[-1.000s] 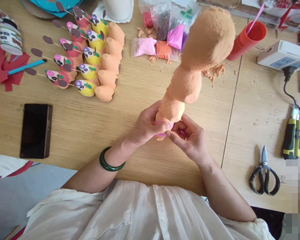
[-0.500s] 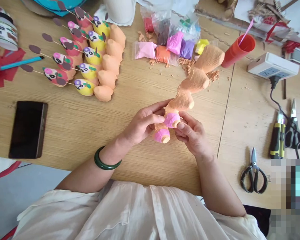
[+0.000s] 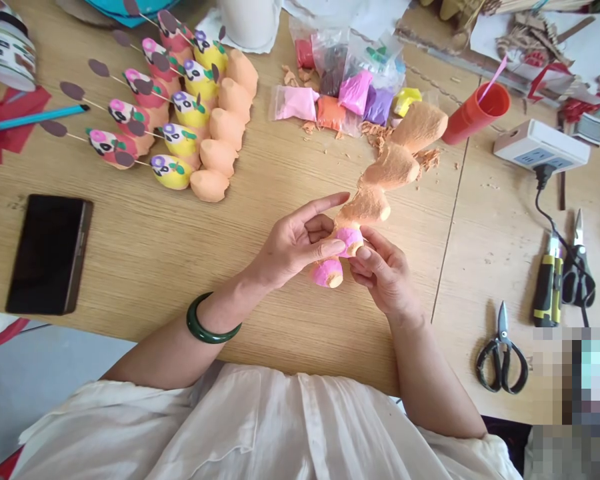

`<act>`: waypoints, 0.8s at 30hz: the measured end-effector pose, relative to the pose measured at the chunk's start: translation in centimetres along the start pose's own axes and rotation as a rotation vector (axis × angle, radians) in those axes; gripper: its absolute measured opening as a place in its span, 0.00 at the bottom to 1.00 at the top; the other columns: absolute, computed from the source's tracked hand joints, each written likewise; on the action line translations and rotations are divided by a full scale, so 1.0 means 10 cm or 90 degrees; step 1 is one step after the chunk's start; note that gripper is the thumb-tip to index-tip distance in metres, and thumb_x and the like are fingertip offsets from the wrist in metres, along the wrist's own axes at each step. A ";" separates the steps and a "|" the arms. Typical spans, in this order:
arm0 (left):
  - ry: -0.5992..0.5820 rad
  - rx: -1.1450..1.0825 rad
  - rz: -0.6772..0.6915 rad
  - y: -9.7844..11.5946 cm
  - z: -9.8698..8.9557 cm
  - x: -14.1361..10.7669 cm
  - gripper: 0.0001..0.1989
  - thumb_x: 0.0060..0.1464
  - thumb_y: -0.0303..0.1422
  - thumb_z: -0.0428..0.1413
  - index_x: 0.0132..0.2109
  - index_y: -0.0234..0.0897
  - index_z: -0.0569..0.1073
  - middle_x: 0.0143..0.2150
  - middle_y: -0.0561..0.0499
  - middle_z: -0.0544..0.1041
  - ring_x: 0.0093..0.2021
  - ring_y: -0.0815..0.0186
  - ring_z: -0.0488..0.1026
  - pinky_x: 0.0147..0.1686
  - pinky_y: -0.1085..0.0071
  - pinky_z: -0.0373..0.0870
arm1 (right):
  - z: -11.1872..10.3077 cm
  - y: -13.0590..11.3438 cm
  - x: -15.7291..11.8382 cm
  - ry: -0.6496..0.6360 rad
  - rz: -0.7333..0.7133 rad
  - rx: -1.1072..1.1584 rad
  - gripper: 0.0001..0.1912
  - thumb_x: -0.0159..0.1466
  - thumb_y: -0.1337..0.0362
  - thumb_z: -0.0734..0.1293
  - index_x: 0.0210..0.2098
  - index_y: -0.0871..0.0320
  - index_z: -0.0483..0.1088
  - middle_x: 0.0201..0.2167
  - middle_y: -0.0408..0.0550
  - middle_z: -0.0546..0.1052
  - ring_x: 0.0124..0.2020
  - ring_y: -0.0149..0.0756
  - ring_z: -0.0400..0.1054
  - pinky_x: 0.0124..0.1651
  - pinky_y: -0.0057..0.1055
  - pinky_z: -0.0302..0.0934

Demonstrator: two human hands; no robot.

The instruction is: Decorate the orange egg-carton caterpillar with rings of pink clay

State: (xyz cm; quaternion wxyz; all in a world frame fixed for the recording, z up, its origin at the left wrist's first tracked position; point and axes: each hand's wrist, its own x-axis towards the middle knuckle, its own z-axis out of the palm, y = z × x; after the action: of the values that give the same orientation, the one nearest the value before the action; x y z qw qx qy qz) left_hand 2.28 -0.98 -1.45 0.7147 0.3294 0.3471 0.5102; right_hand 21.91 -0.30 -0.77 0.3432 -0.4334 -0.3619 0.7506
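Observation:
A strip of bumpy egg-carton-like cups [image 3: 391,165], coated in orange clay, slants up and away from me. Pink clay [image 3: 329,273] covers much of its two nearest cups, leaving pale tips. My left hand [image 3: 295,243] grips the near end, its thumb lying across the second pink cup and its index finger stretched along the strip's side. From the other side, my right hand [image 3: 384,270] pinches that same cup near the tip with thumb and fingers. The hands partly cover the near end. A dark green bangle [image 3: 200,321] circles my left wrist.
Decorated cup rows [image 3: 171,172] and plain orange cups [image 3: 210,185] stand back left. Bagged coloured clay [image 3: 300,103] lies behind, beside a red cup [image 3: 480,113]. Scissors [image 3: 503,357], pliers [image 3: 549,283] and a power strip [image 3: 543,145] are right; a phone [image 3: 50,253] lies left.
My left thumb has slid right across the second pink cup, and the left index finger has straightened out. My right hand keeps its pinch. The view has shifted slightly.

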 end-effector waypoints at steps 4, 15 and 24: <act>-0.010 0.006 -0.012 -0.02 -0.01 0.00 0.34 0.55 0.39 0.76 0.66 0.40 0.80 0.46 0.49 0.85 0.44 0.66 0.82 0.41 0.76 0.78 | 0.01 0.00 -0.02 -0.010 -0.023 -0.022 0.31 0.58 0.47 0.84 0.53 0.52 0.73 0.26 0.34 0.69 0.23 0.25 0.47 0.24 0.30 0.38; -0.057 -0.054 -0.032 0.02 -0.02 0.00 0.29 0.55 0.35 0.75 0.63 0.43 0.81 0.43 0.52 0.84 0.36 0.69 0.79 0.34 0.75 0.77 | 0.06 -0.05 -0.07 -0.013 -0.084 -0.093 0.33 0.62 0.47 0.82 0.59 0.55 0.73 0.26 0.34 0.67 0.24 0.27 0.51 0.26 0.32 0.42; -0.007 -0.001 -0.015 0.04 0.01 -0.01 0.30 0.53 0.38 0.76 0.62 0.41 0.81 0.38 0.51 0.82 0.32 0.69 0.77 0.31 0.74 0.75 | 0.13 -0.06 -0.12 -0.006 -0.125 -0.118 0.23 0.62 0.50 0.83 0.48 0.54 0.73 0.26 0.35 0.68 0.24 0.27 0.52 0.26 0.31 0.46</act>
State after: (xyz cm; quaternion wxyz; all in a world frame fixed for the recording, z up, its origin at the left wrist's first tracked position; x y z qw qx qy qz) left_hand 2.16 -1.03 -1.05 0.7227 0.3279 0.3466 0.5001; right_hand 21.27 -1.31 0.66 0.3717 -0.4221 -0.4721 0.6788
